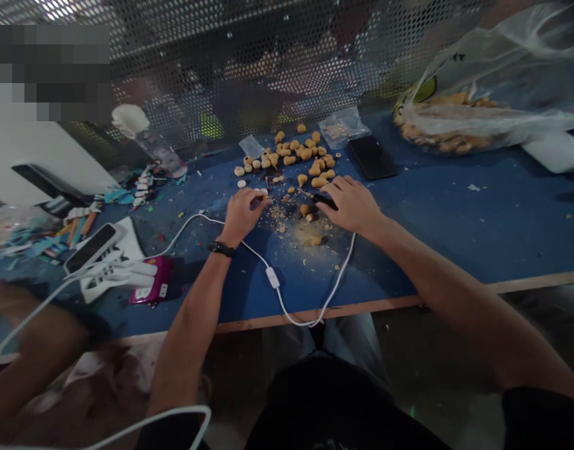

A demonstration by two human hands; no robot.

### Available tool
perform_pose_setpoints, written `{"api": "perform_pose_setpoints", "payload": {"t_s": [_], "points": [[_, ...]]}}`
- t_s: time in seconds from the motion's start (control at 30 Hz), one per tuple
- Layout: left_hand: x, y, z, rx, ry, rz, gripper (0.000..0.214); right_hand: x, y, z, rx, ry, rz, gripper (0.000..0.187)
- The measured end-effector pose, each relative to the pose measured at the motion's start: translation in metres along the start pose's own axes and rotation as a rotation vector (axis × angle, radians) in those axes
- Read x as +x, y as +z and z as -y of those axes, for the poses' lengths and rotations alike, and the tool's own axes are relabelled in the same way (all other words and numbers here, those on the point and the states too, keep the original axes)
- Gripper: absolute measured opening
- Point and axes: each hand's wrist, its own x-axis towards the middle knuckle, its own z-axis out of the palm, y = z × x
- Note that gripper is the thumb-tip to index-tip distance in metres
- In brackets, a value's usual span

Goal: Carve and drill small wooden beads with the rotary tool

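My left hand, with a black band on its wrist, is closed in a pinch on a small pale piece, mostly covered by the fingers. My right hand is wrapped round a black-handled tool whose thin tip points left toward the left hand. Exactly what kind of tool it is does not show. Tan, knobbly, peanut-shaped pieces are heaped just beyond both hands, with a few paler round ones at the left. Crumbs and tan dust lie between and below the hands.
A white cable with an inline switch loops over the blue table's edge. Dark phone and clear bag of tan pieces lie right. Left are a power strip, a pink box, a bottle and another person's arm.
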Motion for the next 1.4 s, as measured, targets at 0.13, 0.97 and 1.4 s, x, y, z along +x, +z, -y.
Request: {"api": "perform_pose_setpoints", "payload": {"t_s": [0.13, 0.97, 1.4], "points": [[-0.001, 0.004, -0.011, -0.153, -0.085, -0.025, 0.023, -0.001, 0.0, 0.038, 0.025, -0.261, 0.044, 0.028], [-0.006, 0.027, -0.022, -0.755, -0.179, 0.051, 0.05, 0.011, 0.015, 0.049, 0.505, -0.224, -0.193, 0.019], [-0.013, 0.026, -0.042, -0.73, -0.05, -0.002, 0.036, 0.013, 0.011, 0.048, 0.718, -0.104, -0.242, 0.013]]}}
